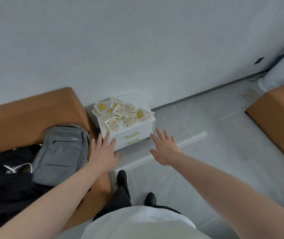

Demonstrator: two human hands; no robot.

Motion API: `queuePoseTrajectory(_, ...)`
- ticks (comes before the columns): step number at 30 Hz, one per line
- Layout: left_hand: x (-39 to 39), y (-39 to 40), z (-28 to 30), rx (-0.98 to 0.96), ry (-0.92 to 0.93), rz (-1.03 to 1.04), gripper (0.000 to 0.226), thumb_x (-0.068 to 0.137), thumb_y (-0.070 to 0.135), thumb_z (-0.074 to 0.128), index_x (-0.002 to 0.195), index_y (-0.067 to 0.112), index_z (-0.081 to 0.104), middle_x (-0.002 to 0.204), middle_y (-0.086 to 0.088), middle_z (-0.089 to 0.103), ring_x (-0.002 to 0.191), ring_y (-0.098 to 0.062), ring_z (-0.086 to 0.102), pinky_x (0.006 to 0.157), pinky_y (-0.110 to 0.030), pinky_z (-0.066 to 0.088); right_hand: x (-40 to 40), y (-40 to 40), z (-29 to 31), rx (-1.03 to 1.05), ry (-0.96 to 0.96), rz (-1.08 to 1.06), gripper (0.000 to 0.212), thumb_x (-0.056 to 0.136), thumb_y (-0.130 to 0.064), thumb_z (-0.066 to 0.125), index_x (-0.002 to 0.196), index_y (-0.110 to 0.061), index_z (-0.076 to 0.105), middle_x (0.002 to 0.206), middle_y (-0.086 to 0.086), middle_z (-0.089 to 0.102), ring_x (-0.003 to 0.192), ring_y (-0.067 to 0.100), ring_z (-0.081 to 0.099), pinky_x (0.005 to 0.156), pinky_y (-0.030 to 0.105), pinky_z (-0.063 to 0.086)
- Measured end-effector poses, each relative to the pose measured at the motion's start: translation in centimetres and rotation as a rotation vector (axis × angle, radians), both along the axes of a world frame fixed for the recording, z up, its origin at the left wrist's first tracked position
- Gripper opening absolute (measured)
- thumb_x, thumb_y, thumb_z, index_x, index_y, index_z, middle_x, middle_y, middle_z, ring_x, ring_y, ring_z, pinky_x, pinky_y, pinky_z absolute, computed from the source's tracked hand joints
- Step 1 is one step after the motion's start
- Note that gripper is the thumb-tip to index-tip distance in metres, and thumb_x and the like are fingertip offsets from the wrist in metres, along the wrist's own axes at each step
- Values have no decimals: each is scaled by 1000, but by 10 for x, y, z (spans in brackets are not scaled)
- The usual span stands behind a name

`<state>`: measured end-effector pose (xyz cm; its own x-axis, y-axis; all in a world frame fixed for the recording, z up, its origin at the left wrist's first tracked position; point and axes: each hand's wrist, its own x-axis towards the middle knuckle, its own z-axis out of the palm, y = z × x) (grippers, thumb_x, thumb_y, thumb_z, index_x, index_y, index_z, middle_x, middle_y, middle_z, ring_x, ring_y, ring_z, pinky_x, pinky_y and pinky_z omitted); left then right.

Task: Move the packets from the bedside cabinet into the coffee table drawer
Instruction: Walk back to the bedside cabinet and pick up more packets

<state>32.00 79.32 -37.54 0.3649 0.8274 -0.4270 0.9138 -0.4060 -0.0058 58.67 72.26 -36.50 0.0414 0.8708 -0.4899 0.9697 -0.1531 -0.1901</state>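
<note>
Packets (123,114) lie heaped on the white bedside cabinet (137,133), print too small to read. Left hand (103,152) and right hand (166,149) hover spread, empty. Grey backpack (62,152) reads "XIKA".

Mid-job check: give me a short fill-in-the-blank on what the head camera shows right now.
1. The yellow-and-white packets lie piled on top of the white bedside ____.
2. Both hands, left hand and right hand, hold ____.
3. The grey backpack rests on the ____ sofa.

Missing words: cabinet; nothing; brown
</note>
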Motion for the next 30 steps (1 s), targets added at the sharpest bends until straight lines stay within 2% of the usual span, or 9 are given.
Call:
queuePoseTrajectory(6, 15, 77, -18, -32, 0, 20, 74, 104, 55, 30, 166, 23, 6, 172, -7, -16, 157, -37, -18, 127, -59, -3, 16, 68, -21, -37, -17, 4, 75, 107, -49, 41, 167, -25, 0, 173, 4, -17, 160, 35, -12, 129, 58, 5)
queuePoseTrajectory(15, 16, 238, -65, -111, 13, -92, 71, 105, 50, 37, 165, 22, 11, 173, -7, -13, 158, -37, -13, 127, -58, -1, 12, 203, -71, -103, -20, -119, 76, 106, -49, 43, 166, -25, 3, 174, 3, -13, 161, 33, -8, 129, 55, 9)
queuePoseTrajectory(24, 44, 358, -166, -259, 53, -223, 75, 104, 38, 46, 165, 18, 8, 172, -9, -17, 158, -37, -10, 129, -54, 6, 8, 308, -161, -172, 68, -247, 77, 106, -41, 48, 166, -27, 3, 174, 3, -14, 161, 32, -9, 130, 52, 9)
queuePoseTrajectory(30, 72, 394, -254, -229, 5, -280, 79, 101, 30, 52, 165, 20, 8, 172, -8, -17, 159, -35, -9, 129, -54, 6, 29, 359, -247, -178, 65, -276, 78, 105, -39, 51, 166, -28, 5, 174, 2, -14, 161, 31, -8, 131, 49, 12)
